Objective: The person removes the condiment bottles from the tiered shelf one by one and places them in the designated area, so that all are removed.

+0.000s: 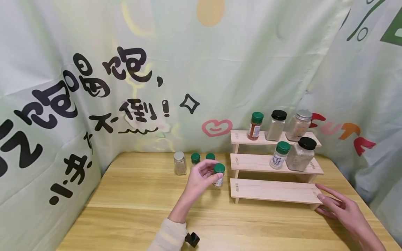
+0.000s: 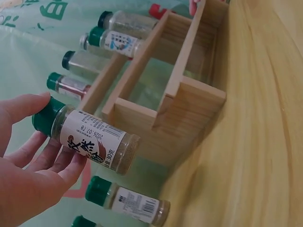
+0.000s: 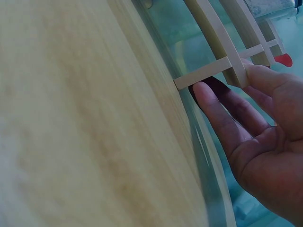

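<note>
Step in hand, as I read it: moving a small seasoning bottle over to the pale three-tier wooden rack (image 1: 251,162).

Left hand (image 1: 201,177): clamped on a clear cylindrical bottle with green lid and white printed label (image 2: 97,139), thumb at the lid, fingers along the far side. Bottle is just left of the rack's lowest shelf, about upright, looks lifted off the light wood-grain worktop (image 1: 132,209).

Right hand (image 1: 345,209): at the rack's right end, fingers touching the lowest shelf. Can't tell if they pinch it or only rest there; probably bracing.

Rack, top shelf, left to right: green-lidded bottle with red contents (image 1: 254,129), black-lidded clear jar (image 1: 276,126), silver-lidded clear jar (image 1: 299,126). Middle shelf, right half: green-lidded bottle with white label (image 1: 279,158), wide black-lidded clear jar (image 1: 302,157). None on the lowest.

Left of the rack, not yet shelved: silver-lidded jar with brown contents (image 1: 180,166), two more green-lidded bottles (image 1: 195,158).

Next move likely calls for a short shift right, base raised over the rack's edge, set down upright. Which shelf, can't say; lowest is nearest. Bumping the rack's left end is the risk.
</note>
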`<act>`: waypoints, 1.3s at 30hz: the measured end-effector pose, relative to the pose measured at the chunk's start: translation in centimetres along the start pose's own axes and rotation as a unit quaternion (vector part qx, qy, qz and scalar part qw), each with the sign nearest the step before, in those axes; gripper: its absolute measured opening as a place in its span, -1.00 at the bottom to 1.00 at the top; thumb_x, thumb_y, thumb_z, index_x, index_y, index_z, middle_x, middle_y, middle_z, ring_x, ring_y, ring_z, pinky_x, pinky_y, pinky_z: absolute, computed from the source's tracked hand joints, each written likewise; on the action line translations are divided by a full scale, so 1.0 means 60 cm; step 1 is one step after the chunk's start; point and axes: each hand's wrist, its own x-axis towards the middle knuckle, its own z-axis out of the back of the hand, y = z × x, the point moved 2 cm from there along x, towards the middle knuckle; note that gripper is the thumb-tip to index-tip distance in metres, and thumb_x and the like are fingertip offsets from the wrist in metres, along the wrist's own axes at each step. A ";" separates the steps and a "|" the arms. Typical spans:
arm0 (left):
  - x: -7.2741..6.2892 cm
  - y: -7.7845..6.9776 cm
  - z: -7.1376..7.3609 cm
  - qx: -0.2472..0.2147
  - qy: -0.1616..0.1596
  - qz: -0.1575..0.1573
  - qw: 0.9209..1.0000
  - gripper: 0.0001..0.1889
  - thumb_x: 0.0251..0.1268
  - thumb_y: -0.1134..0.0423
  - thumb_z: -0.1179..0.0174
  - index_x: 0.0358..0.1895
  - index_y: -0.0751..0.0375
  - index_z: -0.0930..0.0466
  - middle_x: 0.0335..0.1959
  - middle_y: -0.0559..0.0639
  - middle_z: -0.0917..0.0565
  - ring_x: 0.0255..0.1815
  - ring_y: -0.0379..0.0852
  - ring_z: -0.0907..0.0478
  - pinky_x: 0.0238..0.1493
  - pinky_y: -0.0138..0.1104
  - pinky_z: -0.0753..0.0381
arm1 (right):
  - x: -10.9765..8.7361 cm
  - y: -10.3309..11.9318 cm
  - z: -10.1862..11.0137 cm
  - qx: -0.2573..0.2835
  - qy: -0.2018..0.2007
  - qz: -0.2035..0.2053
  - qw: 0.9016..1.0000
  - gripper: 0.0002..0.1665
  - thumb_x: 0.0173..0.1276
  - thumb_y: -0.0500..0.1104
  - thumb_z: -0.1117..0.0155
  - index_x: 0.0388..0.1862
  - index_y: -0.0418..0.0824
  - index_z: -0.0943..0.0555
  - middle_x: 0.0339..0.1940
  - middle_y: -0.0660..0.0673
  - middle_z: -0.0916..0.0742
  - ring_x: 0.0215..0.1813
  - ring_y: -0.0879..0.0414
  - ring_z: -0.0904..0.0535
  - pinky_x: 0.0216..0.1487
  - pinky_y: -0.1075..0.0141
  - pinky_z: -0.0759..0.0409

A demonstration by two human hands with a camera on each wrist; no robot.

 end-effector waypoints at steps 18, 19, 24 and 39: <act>0.005 0.061 0.012 0.008 -0.025 0.035 0.999 -0.62 0.28 0.43 -0.41 0.14 0.40 -0.60 0.05 0.27 -0.69 0.13 0.16 -0.65 0.23 -0.19 -0.63 | 0.000 -0.003 0.002 -0.020 -0.009 -0.021 1.000 -0.53 0.57 -0.27 -0.19 0.39 0.03 -0.59 0.12 0.49 -0.62 0.02 0.53 -0.61 -0.19 0.18 -0.79; 0.005 0.064 0.014 0.008 -0.027 0.035 0.999 -0.62 0.28 0.44 -0.40 0.14 0.40 -0.60 0.05 0.28 -0.69 0.13 0.17 -0.64 0.23 -0.18 -0.63 | 0.000 -0.003 0.002 -0.025 -0.012 -0.025 0.999 -0.53 0.57 -0.26 -0.20 0.38 0.05 -0.60 0.11 0.51 -0.62 0.01 0.54 -0.61 -0.19 0.18 -0.79; 0.005 0.073 0.021 0.013 -0.037 0.035 0.999 -0.63 0.26 0.47 -0.41 0.12 0.41 -0.61 0.06 0.29 -0.68 0.13 0.19 -0.64 0.23 -0.16 -0.63 | 0.000 -0.002 0.001 -0.023 -0.013 -0.026 0.999 -0.55 0.57 -0.26 -0.19 0.36 0.04 -0.62 0.11 0.50 -0.61 0.02 0.56 -0.60 -0.19 0.17 -0.79; 0.007 0.085 0.039 0.005 -0.021 0.039 0.999 -0.60 0.24 0.52 -0.38 0.13 0.49 -0.57 0.10 0.34 -0.67 0.16 0.29 -0.60 0.28 -0.10 -0.60 | 0.001 -0.004 0.003 -0.036 -0.019 -0.044 0.998 -0.53 0.58 -0.22 -0.20 0.39 0.08 -0.59 0.06 0.53 -0.61 -0.01 0.57 -0.59 -0.19 0.18 -0.79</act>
